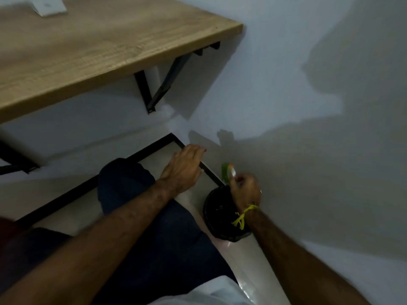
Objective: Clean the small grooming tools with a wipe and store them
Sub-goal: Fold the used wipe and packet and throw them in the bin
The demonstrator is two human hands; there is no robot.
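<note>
My right hand (pixel 245 191) hovers over a black bin (pixel 214 213) on the floor by the wall, fingers closed on a small green and orange-white wrapper or packet (pixel 228 172); blur hides what it is exactly. A yellow thread is tied round that wrist. My left hand (pixel 184 169) reaches forward with fingers together and slightly curled, palm down, holding nothing, near the black skirting line at the wall's foot. No grooming tools are in sight.
A wooden wall-mounted desk (pixel 99 56) on black brackets (pixel 158 91) juts out at upper left, with a white object (pixel 49 6) at its far edge. My knee in dark trousers (pixel 130 183) is below. Pale wall fills the right side.
</note>
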